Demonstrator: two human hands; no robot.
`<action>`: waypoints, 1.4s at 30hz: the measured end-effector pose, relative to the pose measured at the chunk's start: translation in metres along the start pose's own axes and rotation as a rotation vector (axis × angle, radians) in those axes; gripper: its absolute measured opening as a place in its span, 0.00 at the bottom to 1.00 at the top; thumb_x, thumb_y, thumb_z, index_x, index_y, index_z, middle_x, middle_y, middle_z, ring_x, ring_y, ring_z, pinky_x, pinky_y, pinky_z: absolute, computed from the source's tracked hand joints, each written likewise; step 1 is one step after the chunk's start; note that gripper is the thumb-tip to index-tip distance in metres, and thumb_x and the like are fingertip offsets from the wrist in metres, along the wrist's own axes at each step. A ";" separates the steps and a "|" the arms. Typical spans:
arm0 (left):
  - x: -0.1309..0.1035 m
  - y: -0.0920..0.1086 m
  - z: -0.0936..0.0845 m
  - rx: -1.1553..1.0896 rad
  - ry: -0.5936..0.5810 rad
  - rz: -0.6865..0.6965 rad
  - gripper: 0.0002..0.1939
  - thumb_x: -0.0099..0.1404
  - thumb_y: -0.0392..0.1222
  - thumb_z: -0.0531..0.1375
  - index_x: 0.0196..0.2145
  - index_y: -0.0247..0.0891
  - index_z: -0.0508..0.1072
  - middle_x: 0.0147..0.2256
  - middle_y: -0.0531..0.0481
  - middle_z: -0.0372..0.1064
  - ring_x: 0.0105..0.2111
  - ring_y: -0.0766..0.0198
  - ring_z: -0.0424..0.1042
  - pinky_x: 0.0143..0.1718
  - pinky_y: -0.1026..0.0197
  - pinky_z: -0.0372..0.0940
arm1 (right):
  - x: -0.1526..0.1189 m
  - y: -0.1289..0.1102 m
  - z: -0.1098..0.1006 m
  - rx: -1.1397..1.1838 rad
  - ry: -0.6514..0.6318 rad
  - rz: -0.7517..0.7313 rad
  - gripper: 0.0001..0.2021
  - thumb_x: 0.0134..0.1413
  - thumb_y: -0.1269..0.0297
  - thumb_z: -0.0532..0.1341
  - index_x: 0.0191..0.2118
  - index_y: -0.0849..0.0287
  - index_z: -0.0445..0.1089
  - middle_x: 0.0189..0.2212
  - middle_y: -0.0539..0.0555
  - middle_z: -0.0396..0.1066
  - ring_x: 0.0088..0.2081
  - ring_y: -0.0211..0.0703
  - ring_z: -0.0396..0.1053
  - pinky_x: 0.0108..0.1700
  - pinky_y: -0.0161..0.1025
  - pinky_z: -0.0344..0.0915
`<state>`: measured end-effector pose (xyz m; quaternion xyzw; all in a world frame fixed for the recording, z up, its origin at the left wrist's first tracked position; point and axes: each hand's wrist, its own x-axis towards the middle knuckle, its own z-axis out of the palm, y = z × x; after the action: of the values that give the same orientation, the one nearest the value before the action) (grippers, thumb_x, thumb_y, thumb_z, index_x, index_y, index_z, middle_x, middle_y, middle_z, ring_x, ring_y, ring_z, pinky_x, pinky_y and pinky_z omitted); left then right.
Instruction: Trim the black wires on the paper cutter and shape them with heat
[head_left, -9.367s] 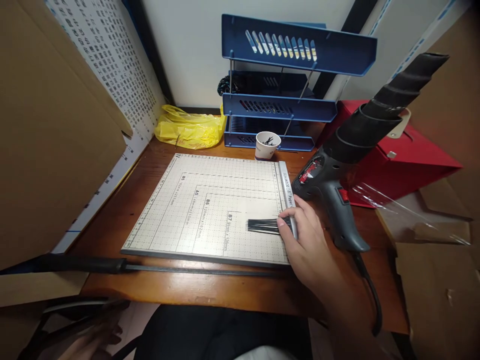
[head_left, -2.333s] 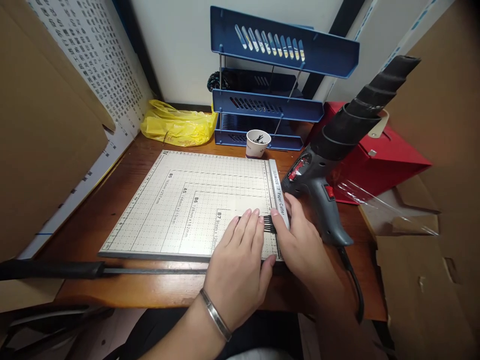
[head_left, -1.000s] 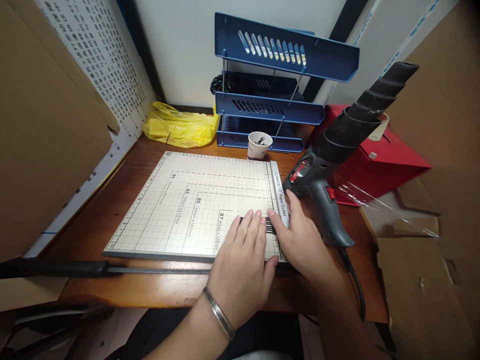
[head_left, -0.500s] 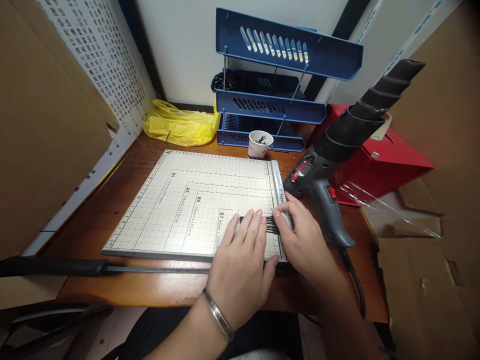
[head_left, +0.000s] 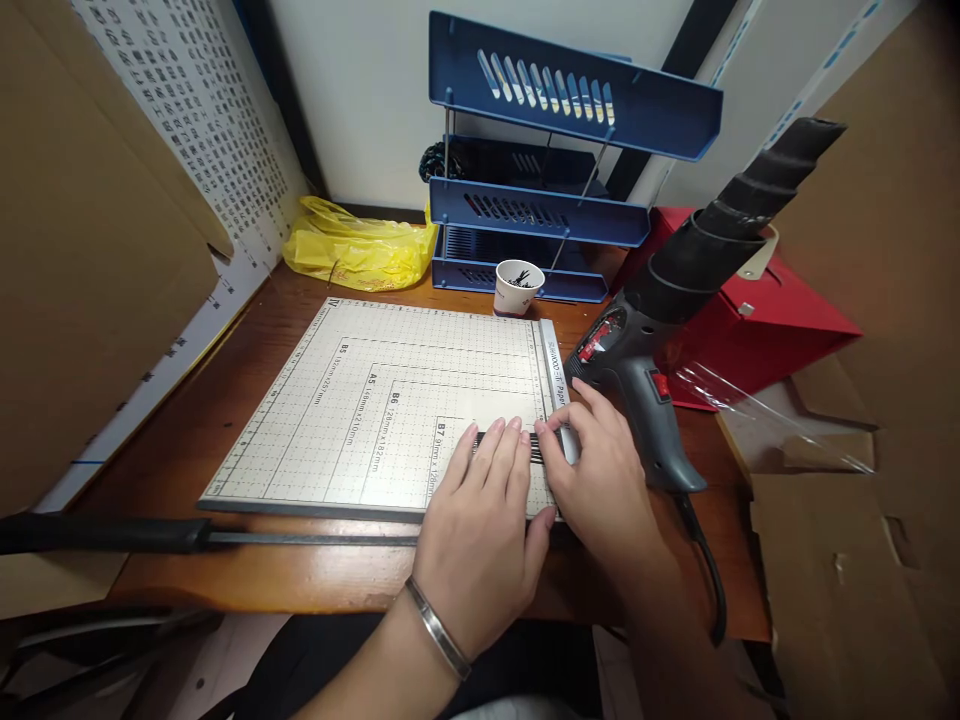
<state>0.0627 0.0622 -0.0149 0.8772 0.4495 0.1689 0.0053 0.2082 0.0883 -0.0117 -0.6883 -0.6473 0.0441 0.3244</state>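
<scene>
A row of thin black strands (head_left: 535, 447) lies on the gridded paper cutter board (head_left: 360, 400), near its right guide rail (head_left: 556, 375). My left hand (head_left: 484, 525), with a metal bracelet on the wrist, lies flat with its fingers pressing on the strands. My right hand (head_left: 600, 480) rests at the rail, thumb and fingertips touching the strands' right end. Most of the strands are hidden under the fingers. The cutter's long black-handled blade arm (head_left: 150, 535) lies along the board's near edge.
A grey heat gun (head_left: 660, 330) stands right of the board, its cord trailing off the desk edge. A paper cup (head_left: 517, 287), blue stacked trays (head_left: 540, 210), a yellow bag (head_left: 360, 255) and a red box (head_left: 757, 320) sit behind. Cardboard walls flank both sides.
My left hand came in from below the desk and settled on the strands. In the last second my right hand's fingers shifted slightly left along the strands.
</scene>
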 end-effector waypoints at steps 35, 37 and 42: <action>-0.001 0.002 0.003 -0.009 0.040 -0.026 0.29 0.73 0.48 0.45 0.66 0.29 0.57 0.66 0.41 0.53 0.67 0.53 0.52 0.69 0.45 0.45 | -0.001 0.001 -0.001 0.009 0.019 -0.053 0.04 0.57 0.62 0.59 0.34 0.56 0.67 0.56 0.56 0.67 0.57 0.56 0.64 0.57 0.57 0.59; -0.002 0.002 0.003 -0.014 0.044 -0.033 0.29 0.73 0.48 0.46 0.66 0.30 0.57 0.66 0.42 0.53 0.67 0.54 0.52 0.69 0.46 0.44 | -0.004 0.000 0.000 0.038 0.008 -0.022 0.06 0.58 0.62 0.59 0.40 0.55 0.67 0.57 0.57 0.66 0.57 0.55 0.64 0.57 0.57 0.60; -0.003 0.002 0.004 -0.026 0.041 -0.035 0.29 0.73 0.48 0.46 0.66 0.31 0.57 0.66 0.42 0.53 0.67 0.54 0.50 0.69 0.46 0.42 | -0.007 -0.001 0.001 0.083 -0.012 0.050 0.13 0.61 0.62 0.56 0.50 0.56 0.63 0.57 0.60 0.65 0.58 0.55 0.62 0.58 0.57 0.60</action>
<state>0.0637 0.0589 -0.0190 0.8654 0.4624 0.1925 0.0106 0.2055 0.0820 -0.0149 -0.6897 -0.6297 0.0832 0.3476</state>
